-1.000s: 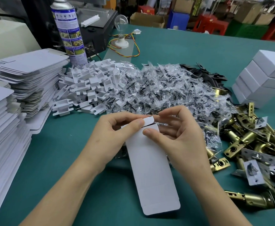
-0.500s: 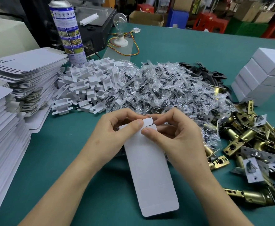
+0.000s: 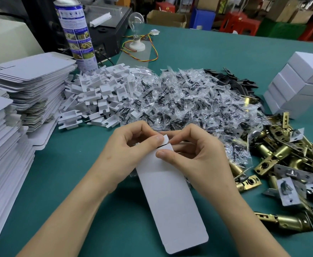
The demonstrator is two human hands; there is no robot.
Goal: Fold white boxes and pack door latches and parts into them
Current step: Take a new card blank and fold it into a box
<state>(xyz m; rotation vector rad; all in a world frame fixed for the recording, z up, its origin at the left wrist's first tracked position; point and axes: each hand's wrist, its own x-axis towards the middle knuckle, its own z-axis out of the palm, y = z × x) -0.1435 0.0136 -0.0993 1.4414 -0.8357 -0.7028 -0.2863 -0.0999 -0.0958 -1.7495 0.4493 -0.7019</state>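
A long white box blank (image 3: 170, 199) lies lengthwise in front of me, its near end resting on the green table (image 3: 68, 182). My left hand (image 3: 126, 154) and my right hand (image 3: 198, 160) both pinch its far end, thumbs on top, where a small flap (image 3: 165, 139) stands up. Brass door latches (image 3: 285, 164) are heaped at the right. Behind my hands lies a pile of clear screw bags (image 3: 185, 101). White plastic inserts (image 3: 100, 95) are heaped to its left.
Stacks of flat white blanks (image 3: 27, 80) fill the left edge. Several folded white boxes (image 3: 300, 84) stand at the far right. A spray can (image 3: 76, 32), a light bulb on a base (image 3: 136, 30) with wires, and a black machine (image 3: 107, 23) are at the back.
My hands and the blank stay in nearly the same place. The small flap at the far end has been bent up a little more between my fingers.
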